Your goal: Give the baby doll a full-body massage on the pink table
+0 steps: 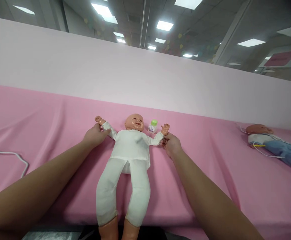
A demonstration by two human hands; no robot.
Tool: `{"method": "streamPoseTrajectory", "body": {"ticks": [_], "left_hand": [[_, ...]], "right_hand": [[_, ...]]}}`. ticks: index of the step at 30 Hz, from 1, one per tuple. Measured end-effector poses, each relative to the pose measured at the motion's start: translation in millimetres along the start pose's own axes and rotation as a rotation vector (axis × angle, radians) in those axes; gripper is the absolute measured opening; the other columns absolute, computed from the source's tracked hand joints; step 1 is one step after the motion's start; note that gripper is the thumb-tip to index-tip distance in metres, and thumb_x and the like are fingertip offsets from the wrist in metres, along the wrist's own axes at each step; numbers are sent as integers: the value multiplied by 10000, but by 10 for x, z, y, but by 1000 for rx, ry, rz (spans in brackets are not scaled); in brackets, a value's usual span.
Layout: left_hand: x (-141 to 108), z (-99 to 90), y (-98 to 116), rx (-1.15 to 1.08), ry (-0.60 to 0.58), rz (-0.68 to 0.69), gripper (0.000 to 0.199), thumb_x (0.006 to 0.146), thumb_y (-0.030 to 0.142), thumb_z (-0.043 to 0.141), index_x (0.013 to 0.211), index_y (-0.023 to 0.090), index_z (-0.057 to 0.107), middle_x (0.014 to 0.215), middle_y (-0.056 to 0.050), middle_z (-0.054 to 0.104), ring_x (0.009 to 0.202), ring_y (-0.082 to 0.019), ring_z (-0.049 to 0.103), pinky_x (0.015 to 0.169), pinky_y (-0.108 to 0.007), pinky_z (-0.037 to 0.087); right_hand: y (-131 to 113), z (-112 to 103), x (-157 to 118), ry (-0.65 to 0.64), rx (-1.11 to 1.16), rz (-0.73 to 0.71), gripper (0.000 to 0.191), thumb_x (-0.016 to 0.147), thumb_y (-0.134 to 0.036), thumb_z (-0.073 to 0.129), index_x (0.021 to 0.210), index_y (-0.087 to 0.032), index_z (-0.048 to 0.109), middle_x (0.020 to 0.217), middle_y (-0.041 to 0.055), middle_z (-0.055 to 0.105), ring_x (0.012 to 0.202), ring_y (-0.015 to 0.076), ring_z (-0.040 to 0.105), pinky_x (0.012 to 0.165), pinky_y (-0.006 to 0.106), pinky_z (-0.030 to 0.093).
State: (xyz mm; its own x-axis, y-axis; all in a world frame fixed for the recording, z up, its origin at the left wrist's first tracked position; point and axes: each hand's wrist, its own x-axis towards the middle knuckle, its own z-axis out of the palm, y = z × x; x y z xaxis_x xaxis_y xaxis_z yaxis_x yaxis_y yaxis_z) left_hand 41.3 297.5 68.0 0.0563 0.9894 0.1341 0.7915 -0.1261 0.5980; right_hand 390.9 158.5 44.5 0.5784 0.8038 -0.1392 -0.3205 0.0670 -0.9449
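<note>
Laid face up on the pink-covered bench (72,113), between the two arms: the doll (132,146), dressed in white, head (134,122) toward the pale screen (145,83), lower legs out past the near edge. Probably placed so to bring the front of the body and both sleeves within easy reach, with the bench bearing most of the weight.

Pinching one cuff (106,125) of the doll with the left hand (95,136), thumb in front, fingers mostly hidden behind; cannot tell how far round. Pinching the opposite wrist with the right hand (172,144), finger ends gathered against the sleeve. Likely held at both ends at once to spread the arms evenly and keep the trunk from rolling. Judging by the light grip, more guiding than lifting.

Set just beside the head, near the right-hand sleeve: a small bottle (152,128) with a green lid, untouched, perhaps put there to be close yet out of the way. Well apart at the right: a second doll (280,150) in blue and white. At the far left, loose on the cloth: a white cord (12,153).
</note>
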Motion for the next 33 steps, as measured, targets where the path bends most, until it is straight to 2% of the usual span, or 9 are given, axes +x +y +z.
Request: {"method": "streamPoseTrajectory", "body": {"ticks": [5, 10, 23, 28, 33], "left_hand": [[21, 35, -31, -39, -21, -18, 695, 789, 648, 619, 1283, 170, 521, 1308, -172, 691, 1115, -377, 684, 817, -424, 539], [-22, 29, 8, 10, -54, -2, 681, 805, 647, 594, 1284, 170, 522, 1289, -164, 700, 1126, -377, 680, 845, -439, 543], [-48, 17, 10, 62, -82, 50, 683, 830, 677, 530, 1295, 178, 558, 1287, -172, 699, 1160, -394, 666, 892, -467, 538], [-26, 24, -3, 105, -101, 69, 662, 837, 680, 510, 1258, 174, 589, 1234, -179, 716, 1137, -408, 671, 889, -481, 534], [-18, 38, -12, 98, -100, 74, 664, 836, 681, 501, 1257, 175, 582, 1238, -176, 714, 1125, -400, 672, 851, -477, 543]], "right_hand": [[-26, 35, -53, 16, 27, -1, 311, 641, -157, 546, 876, -180, 749, 599, -9, 575, 509, 124, 499, 513, 263, 458], [-48, 42, -83, -13, 23, 1, 404, 631, -152, 541, 967, -186, 762, 600, -22, 561, 502, 117, 478, 508, 252, 443], [-42, 25, -34, 41, 80, 39, 292, 574, -111, 517, 797, -172, 696, 597, -12, 546, 474, 104, 450, 438, 226, 416], [-44, 27, -37, 50, 68, 43, 413, 572, -97, 521, 920, -182, 726, 607, -21, 559, 466, 99, 449, 433, 212, 408], [-49, 30, -38, 61, 54, 47, 446, 584, -92, 524, 963, -187, 738, 587, -26, 544, 458, 103, 446, 431, 213, 395]]}}
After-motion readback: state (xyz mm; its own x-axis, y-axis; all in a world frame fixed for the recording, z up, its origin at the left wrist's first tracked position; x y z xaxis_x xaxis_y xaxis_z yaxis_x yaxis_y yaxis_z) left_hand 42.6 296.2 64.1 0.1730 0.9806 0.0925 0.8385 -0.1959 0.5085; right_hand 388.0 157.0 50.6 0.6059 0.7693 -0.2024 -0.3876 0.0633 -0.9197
